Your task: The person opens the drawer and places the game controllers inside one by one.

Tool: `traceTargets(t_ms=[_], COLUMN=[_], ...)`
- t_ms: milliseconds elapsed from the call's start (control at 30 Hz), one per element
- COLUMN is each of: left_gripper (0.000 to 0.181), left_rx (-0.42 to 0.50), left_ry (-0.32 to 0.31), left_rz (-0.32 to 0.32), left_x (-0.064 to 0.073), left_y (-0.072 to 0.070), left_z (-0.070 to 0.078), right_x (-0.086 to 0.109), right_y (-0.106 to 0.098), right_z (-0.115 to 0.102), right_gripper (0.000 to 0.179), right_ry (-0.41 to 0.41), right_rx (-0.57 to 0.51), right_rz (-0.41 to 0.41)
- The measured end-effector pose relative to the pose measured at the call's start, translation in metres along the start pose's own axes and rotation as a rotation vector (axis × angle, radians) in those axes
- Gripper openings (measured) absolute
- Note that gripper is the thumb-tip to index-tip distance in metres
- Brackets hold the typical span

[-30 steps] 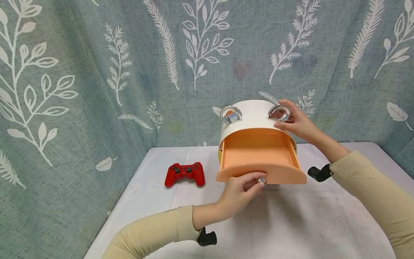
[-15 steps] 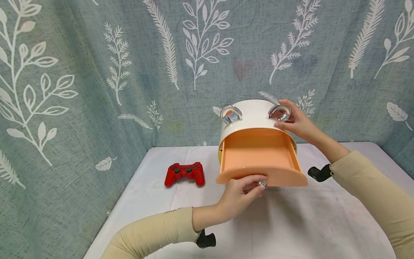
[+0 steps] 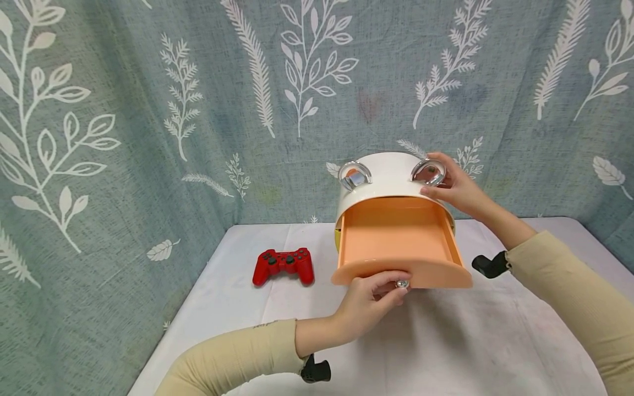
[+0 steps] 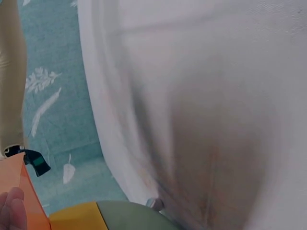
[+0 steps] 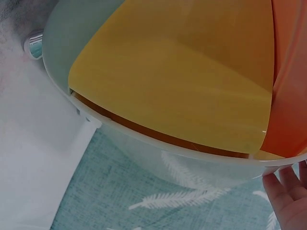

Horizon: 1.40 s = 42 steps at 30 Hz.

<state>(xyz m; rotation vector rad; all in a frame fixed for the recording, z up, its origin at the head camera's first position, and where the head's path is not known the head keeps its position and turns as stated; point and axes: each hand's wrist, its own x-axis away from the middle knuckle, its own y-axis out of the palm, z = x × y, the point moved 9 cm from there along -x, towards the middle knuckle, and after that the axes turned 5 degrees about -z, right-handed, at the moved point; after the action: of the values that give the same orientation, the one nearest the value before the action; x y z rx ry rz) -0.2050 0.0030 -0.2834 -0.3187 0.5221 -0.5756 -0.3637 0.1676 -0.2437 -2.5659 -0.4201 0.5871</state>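
Observation:
A white, rounded drawer cabinet (image 3: pixel 388 170) with two shiny silver rings on top stands at the back of the table. Its orange top drawer (image 3: pixel 396 236) is pulled far out, with nothing inside. My left hand (image 3: pixel 364 308) pinches the small silver knob (image 3: pixel 402 284) on the drawer front. Up at the cabinet's right shoulder, my right hand (image 3: pixel 458 190) grips the shell beside the right ring, thumb on the front. Below the orange drawer, the right wrist view shows a yellow drawer front (image 5: pixel 182 81) and a green one (image 5: pixel 72 38), both pushed in.
A red game controller (image 3: pixel 283 267) lies on the white-covered table (image 3: pixel 238 308), left of the cabinet. Close behind the table hangs a blue-green curtain (image 3: pixel 277 110) with white leaf prints. Black wrist-worn pieces (image 3: pixel 316 369) sit at both cuffs.
The orange drawer has slid slightly farther out toward me, my left hand moving with its knob. My right hand, the cabinet and the controller stay in place.

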Motion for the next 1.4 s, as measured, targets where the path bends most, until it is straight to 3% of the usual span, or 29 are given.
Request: traceTargets(t_ms=[567, 800, 1000, 1133, 1233, 1300, 1400], left_gripper=[0.02, 0.022, 0.024, 0.028, 0.033, 0.035, 0.036], left_rx=[-0.022, 0.018, 0.032, 0.04, 0.087, 0.121, 0.169], left_ry=[0.031, 0.042, 0.03, 0.005, -0.073, -0.117, -0.132], left_rz=[-0.005, -0.024, -0.034, -0.065, -0.101, -0.1, -0.078], left_x=[0.004, 0.005, 0.005, 0.008, 0.011, 0.014, 0.018], left_y=[0.003, 0.003, 0.0, -0.003, -0.006, -0.01, -0.017], left_z=[0.002, 0.004, 0.005, 0.007, 0.007, 0.007, 0.01], right_x=[0.001, 0.006, 0.004, 0.0, -0.001, -0.001, -0.001], right_y=[0.001, 0.003, 0.002, 0.0, 0.0, 0.0, 0.0], right_z=[0.0, -0.017, -0.01, 0.0, 0.003, 0.003, 0.003], right_gripper=[0.065, 0.064, 0.064, 0.065, 0.065, 0.065, 0.066], right_ry=[0.01, 0.009, 0.005, 0.009, 0.009, 0.01, 0.007], right_rx=[-0.027, -0.019, -0.019, -0.019, -0.021, -0.021, -0.023], right_rz=[-0.004, -0.005, -0.004, -0.002, -0.003, -0.002, -0.003])
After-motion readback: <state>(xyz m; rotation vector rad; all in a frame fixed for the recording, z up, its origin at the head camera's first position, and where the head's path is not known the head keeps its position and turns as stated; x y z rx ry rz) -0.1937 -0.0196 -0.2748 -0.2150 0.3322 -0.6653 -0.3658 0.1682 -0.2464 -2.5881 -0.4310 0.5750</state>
